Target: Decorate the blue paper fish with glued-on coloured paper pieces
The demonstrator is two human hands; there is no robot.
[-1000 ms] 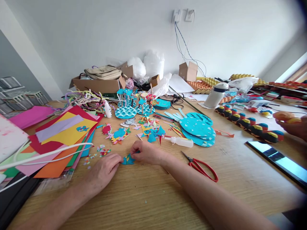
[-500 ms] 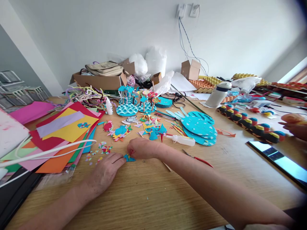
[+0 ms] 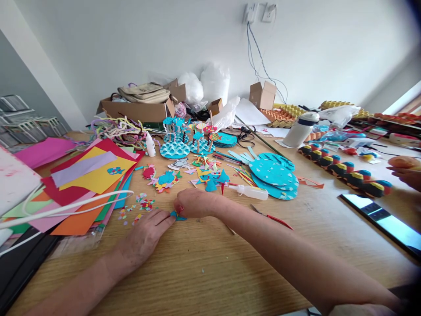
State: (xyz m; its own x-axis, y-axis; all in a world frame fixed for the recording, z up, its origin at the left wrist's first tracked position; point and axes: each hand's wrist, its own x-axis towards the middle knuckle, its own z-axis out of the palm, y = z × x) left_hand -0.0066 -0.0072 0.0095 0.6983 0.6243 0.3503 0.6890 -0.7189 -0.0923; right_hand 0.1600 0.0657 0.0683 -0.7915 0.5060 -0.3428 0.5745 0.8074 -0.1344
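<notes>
A small blue paper piece (image 3: 180, 217) with bits of yellow lies flat on the wooden table. The extended fingers of my left hand (image 3: 148, 232) rest on its left edge. Over its upper side, my right hand (image 3: 194, 204) is bent with fingertips pinched together; what they hold, if anything, is too small to make out. Left of the hands lie tiny coloured paper dots (image 3: 144, 203). Beyond them are fish-shaped cutouts (image 3: 165, 179) and blue paper scraps (image 3: 210, 181). A white glue bottle (image 3: 253, 192) lies on its side, right of the scraps.
Red-handled scissors (image 3: 279, 221) lie right of my forearm. Coloured paper sheets (image 3: 85, 175) and a white cable (image 3: 82, 199) are at left. Blue discs (image 3: 272, 171), a white bottle (image 3: 300, 129) and a phone (image 3: 378, 219) stand or lie at right. Another person's hand (image 3: 408, 171) shows at the right edge.
The view has shifted very slightly. Both hands keep nearly the same place at the blue piece.
</notes>
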